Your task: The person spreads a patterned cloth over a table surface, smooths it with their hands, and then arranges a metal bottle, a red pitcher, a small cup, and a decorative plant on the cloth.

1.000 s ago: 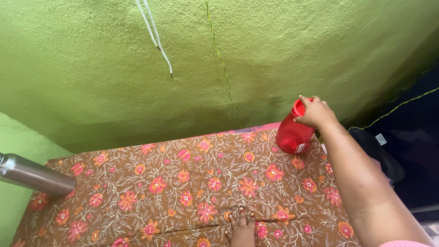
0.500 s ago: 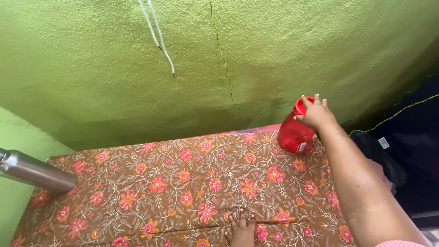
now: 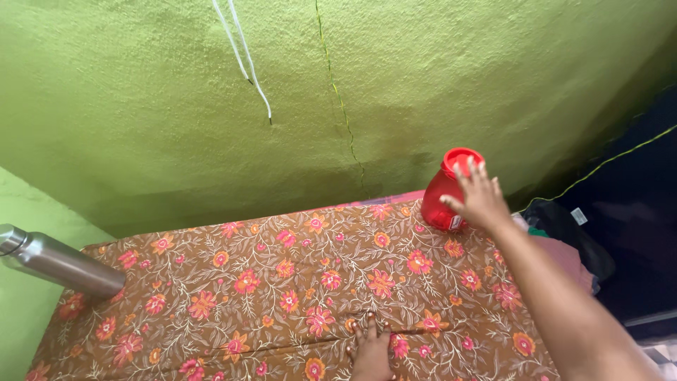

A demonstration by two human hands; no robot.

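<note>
On floral cloth (image 3: 282,282) by green wall (image 3: 141,106): right hand (image 3: 478,199) grip open beside red jar (image 3: 446,190); left hand (image 3: 370,353) flat, empty.

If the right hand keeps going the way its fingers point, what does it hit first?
Most likely the red jar: the open right hand points up and away, its fingers overlapping the jar. Whether they touch it is unclear. Beyond is the green wall.

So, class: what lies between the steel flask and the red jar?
In the head view, only bare floral cloth lies between the steel flask and the red jar; nothing stands on that stretch.
</note>
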